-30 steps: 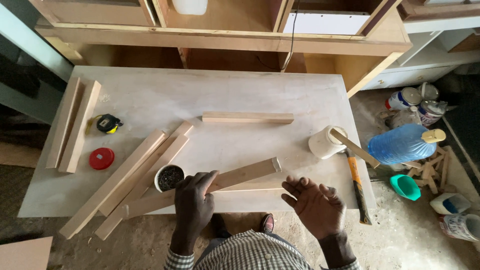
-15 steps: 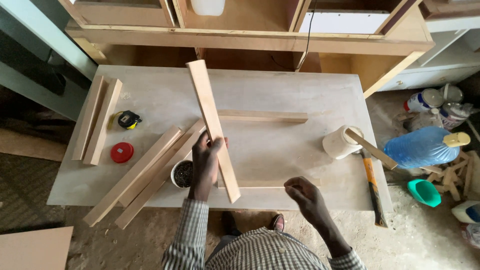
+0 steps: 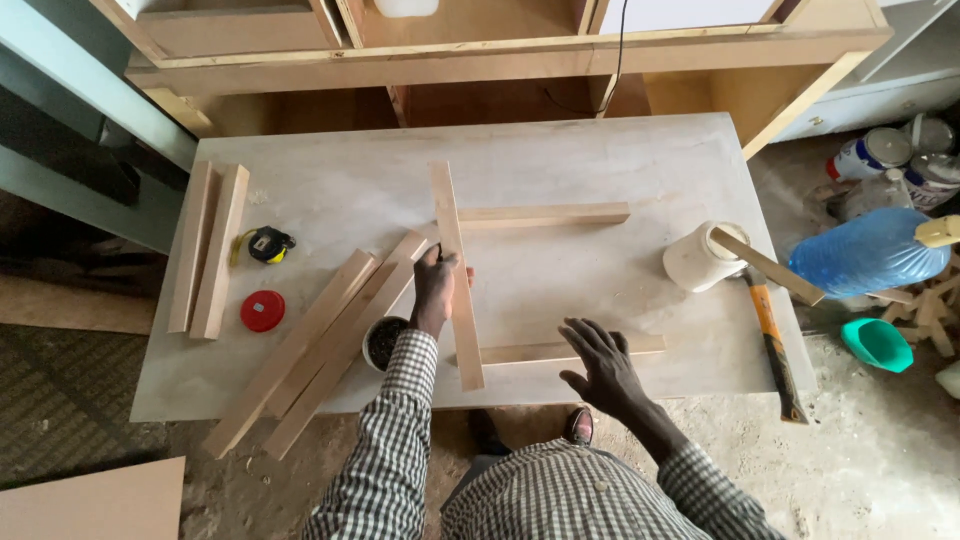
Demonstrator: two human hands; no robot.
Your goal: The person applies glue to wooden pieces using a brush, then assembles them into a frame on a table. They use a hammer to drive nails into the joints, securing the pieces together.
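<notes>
On the counter (image 3: pixel 300 380), two slats (image 3: pixel 208 250) lie at the left edge beside a tape measure (image 3: pixel 268 243) and a red lid (image 3: pixel 262 311). The left hand (image 3: pixel 437 285) grips the long slat (image 3: pixel 456 270), which half a second ago was lifted and tilted and now lies flat, upright across two crosswise slats (image 3: pixel 545 214). The right hand (image 3: pixel 600 368), open, hovers by the nearer one. A hammer (image 3: pixel 770 335) lies far right.
</notes>
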